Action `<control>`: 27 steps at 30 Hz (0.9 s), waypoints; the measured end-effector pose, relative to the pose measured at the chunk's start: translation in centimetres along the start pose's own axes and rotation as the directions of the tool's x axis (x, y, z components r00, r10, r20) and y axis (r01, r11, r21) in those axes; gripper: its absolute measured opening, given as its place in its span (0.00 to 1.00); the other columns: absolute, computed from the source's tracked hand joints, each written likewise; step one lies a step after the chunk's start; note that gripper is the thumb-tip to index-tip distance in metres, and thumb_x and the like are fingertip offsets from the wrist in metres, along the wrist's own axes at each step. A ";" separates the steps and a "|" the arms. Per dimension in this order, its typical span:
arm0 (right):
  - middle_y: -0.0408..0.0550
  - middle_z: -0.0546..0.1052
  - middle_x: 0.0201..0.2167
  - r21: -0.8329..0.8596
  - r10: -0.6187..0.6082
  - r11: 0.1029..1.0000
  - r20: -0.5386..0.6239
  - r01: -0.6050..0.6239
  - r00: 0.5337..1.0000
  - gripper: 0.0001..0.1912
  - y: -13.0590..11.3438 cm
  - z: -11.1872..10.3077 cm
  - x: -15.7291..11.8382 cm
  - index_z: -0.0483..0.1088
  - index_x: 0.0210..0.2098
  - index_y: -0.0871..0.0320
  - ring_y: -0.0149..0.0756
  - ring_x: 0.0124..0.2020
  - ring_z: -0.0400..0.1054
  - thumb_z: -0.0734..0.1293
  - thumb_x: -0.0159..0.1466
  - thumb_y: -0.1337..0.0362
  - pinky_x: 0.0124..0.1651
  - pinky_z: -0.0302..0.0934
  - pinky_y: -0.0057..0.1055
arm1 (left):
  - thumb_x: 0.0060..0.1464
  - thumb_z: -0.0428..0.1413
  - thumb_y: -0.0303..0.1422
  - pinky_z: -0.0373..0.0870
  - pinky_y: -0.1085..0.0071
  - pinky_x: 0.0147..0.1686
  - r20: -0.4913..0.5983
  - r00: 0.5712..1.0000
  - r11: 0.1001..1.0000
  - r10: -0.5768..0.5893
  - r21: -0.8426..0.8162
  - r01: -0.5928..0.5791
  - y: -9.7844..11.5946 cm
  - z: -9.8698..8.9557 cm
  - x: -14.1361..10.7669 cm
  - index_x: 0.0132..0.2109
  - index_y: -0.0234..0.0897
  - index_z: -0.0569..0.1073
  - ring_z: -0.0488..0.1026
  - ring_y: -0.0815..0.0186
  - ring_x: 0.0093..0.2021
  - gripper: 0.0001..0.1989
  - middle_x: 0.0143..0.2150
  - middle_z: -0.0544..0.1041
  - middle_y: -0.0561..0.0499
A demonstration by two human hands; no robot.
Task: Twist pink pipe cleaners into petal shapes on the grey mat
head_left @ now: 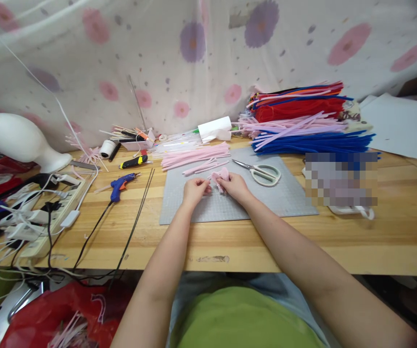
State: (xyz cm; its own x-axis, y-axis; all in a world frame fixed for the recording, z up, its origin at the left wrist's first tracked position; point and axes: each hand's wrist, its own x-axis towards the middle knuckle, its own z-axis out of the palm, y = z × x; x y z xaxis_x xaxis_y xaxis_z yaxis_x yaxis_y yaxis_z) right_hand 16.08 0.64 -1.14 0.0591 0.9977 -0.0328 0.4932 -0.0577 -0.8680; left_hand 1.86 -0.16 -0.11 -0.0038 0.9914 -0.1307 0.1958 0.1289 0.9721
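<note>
Pinching the pink fuzzy piece (pixel 220 178) between fingertips and thumb, my right hand (pixel 236 187) is holding it over the grey mat (pixel 223 212). My left hand (pixel 194 191) is curling nearly closed at its left side; I cannot tell whether those fingers are gripping any of it. Squeezing too hard could flatten the folds, and loosening my right fingers could let them spring apart. Short pink stems (pixel 203 167) are lying just beyond, where a knuckle could scatter them. The scissors (pixel 250 167) are resting near my right hand, their handles within reach of a careless sweep. Farther left on the desk (pixel 230 244), the blue glue gun (pixel 116 189) is trailing its cord (pixel 94 234) over the front edge, so a snag could be dragging it down.
</note>
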 end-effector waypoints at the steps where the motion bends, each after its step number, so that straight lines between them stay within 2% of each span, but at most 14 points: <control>1: 0.42 0.68 0.16 -0.031 -0.016 0.999 -0.003 0.016 1.000 0.13 0.0 0.0 0.0 0.66 0.23 0.62 0.27 0.18 0.59 0.63 0.51 0.57 0.20 0.48 0.23 | 0.42 0.56 0.38 0.68 0.74 0.22 0.002 1.000 1.000 -0.001 -0.027 0.001 0.0 0.0 0.0 0.26 0.32 0.71 0.71 0.71 0.21 0.11 0.23 0.73 0.50; 4: 0.43 0.69 0.16 -0.068 -0.050 0.996 0.011 0.050 0.999 0.13 0.0 0.0 -0.1 0.67 0.23 0.62 0.27 0.19 0.60 0.63 0.52 0.57 0.21 0.48 0.23 | 0.40 0.57 0.40 0.67 0.76 0.20 -0.001 0.999 0.998 0.035 -0.044 -0.035 -0.2 0.2 0.2 0.28 0.32 0.71 0.71 0.71 0.23 0.13 0.24 0.73 0.50; 10: 0.44 0.70 0.16 -0.020 -0.074 0.997 0.192 0.079 0.979 0.15 -0.3 -0.4 0.1 0.68 0.22 0.63 0.27 0.17 0.60 0.63 0.52 0.55 0.21 0.49 0.23 | 0.41 0.56 0.38 0.67 0.76 0.20 -0.023 0.993 0.992 0.116 -0.037 -0.117 -0.4 0.8 0.4 0.28 0.32 0.70 0.69 0.72 0.21 0.11 0.21 0.71 0.53; 15: 0.45 0.71 0.16 -0.060 -0.066 0.995 0.150 0.075 0.986 0.14 -0.3 -0.4 0.3 0.69 0.21 0.63 0.27 0.17 0.60 0.63 0.52 0.57 0.21 0.50 0.23 | 0.42 0.55 0.38 0.65 0.77 0.19 0.008 0.991 0.990 0.137 -0.017 -0.137 -0.4 0.9 0.6 0.31 0.33 0.70 0.68 0.72 0.22 0.11 0.23 0.71 0.53; 21: 0.48 0.72 0.18 0.030 -0.078 0.997 0.097 0.076 0.992 0.17 0.5 0.0 0.6 0.70 0.21 0.64 0.28 0.18 0.62 0.63 0.52 0.54 0.21 0.53 0.23 | 0.44 0.54 0.38 0.63 0.77 0.21 -0.094 0.968 0.968 0.233 0.114 -0.223 -1.0 1.0 0.9 0.28 0.34 0.70 0.65 0.74 0.18 0.10 0.20 0.69 0.55; 27: 0.48 0.73 0.18 0.092 -0.074 0.994 0.117 0.064 0.990 0.17 0.8 0.1 0.8 0.71 0.22 0.65 0.28 0.18 0.63 0.63 0.52 0.55 0.21 0.54 0.22 | 0.42 0.54 0.37 0.63 0.77 0.20 -0.068 0.978 0.980 0.197 0.014 -0.196 -0.8 0.8 0.9 0.26 0.34 0.68 0.65 0.75 0.18 0.10 0.20 0.68 0.56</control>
State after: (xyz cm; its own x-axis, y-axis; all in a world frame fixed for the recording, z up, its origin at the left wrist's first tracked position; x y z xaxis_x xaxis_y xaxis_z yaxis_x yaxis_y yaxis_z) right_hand 16.42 1.36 -1.90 -0.0795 0.9965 -0.0259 0.4136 0.0093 -0.9104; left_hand 2.51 0.61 -1.21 -0.0319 0.9966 0.0765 0.2063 -0.0683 0.9761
